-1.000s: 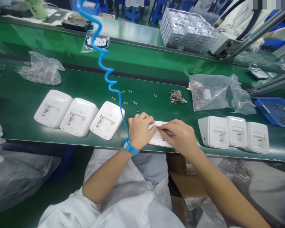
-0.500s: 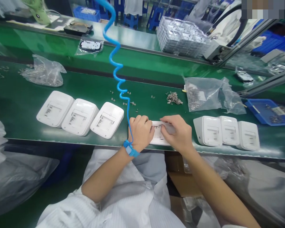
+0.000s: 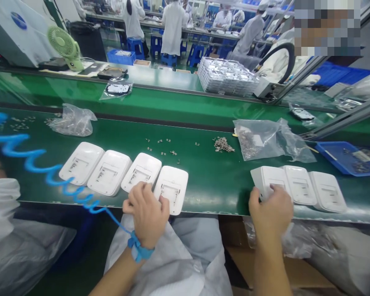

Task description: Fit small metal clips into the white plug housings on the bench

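Note:
My left hand (image 3: 149,213) sits at the front of the left row, fingers loosely bent and apart. Its thumb is by the left edge of a white plastic housing (image 3: 176,180), and its fingertips overlap the front of a neighbouring housing (image 3: 145,164). A blue wrist strap (image 3: 138,248) with a coiled blue cord (image 3: 54,174) is on that wrist. On the right, my right hand (image 3: 273,209) grips the nearest white housing (image 3: 273,174), thumb and fingers on opposite sides. Small metal clips (image 3: 163,153) lie scattered behind the left row, and a heap of them (image 3: 223,144) lies farther right.
Two more housings (image 3: 328,191) stand at the right. Behind them are a clear bag of small parts (image 3: 259,139) and a blue tray (image 3: 333,154). Another clear bag (image 3: 77,121) lies at the back left. A neighbour's sleeve (image 3: 1,197) shows at the left edge.
The housing that was between both hands now lies at the right end of the left row. My left hand has moved left; my right hand has moved right onto another housing. The view has tilted up.

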{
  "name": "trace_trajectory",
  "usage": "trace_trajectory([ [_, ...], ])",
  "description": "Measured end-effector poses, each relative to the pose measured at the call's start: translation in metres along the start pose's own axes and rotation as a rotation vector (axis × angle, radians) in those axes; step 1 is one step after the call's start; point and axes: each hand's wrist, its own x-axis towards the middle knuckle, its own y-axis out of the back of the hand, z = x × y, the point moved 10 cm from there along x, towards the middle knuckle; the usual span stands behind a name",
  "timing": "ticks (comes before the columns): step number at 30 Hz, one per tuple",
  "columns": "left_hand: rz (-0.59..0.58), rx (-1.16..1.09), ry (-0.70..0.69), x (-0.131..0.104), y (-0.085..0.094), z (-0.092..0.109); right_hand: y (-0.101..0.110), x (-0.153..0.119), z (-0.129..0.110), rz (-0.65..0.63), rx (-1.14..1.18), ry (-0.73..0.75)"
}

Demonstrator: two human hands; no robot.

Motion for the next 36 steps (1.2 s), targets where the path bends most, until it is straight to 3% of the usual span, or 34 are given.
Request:
trace_trajectory([
  [3, 0.028, -0.065, 0.015, 0.004, 0.000, -0.015, 0.004, -0.028, -0.003, -0.093, 0.002, -0.007],
  [6, 0.045, -0.091, 0.060, 0.010, -0.002, -0.033, 0.016, -0.035, -0.030, -0.098, 0.069, 0.077],
  [9, 0.070, -0.088, 0.119, 0.018, -0.003, -0.046, 0.019, -0.006, -0.073, -0.074, 0.206, 0.244],
  [11, 0.158, -0.073, 0.135, 0.018, 0.008, -0.043, 0.000, 0.027, -0.111, -0.135, 0.278, 0.397],
  [14, 0.262, -0.169, -0.022, 0.005, 0.026, -0.003, -0.072, 0.076, -0.168, -0.493, 0.358, 0.559],
  [15, 0.222, -0.262, -0.130, -0.001, 0.025, 0.020, -0.103, 0.087, -0.181, -0.637, 0.305, 0.577],
  [18, -0.041, -0.589, -0.365, -0.016, 0.002, 0.089, -0.156, 0.112, -0.214, -0.771, 0.276, 0.648],
  [21, -0.211, -0.662, -0.375, -0.011, -0.028, 0.128, -0.174, 0.110, -0.226, -0.844, 0.291, 0.737],
  [24, -0.268, -0.608, -0.375, 0.006, -0.046, 0.147, -0.157, 0.101, -0.216, -0.846, 0.330, 0.782],
  [28, -0.259, -0.557, -0.411, 0.025, -0.052, 0.160, -0.095, 0.095, -0.176, -0.711, 0.455, 0.697],
  [32, -0.256, -0.477, -0.577, 0.030, -0.054, 0.185, -0.029, 0.076, -0.098, -0.486, 0.769, 0.322],
  [36, -0.245, -0.342, -0.695, 0.021, -0.057, 0.201, -0.002, 0.027, -0.029, -0.351, 0.900, -0.003],
])
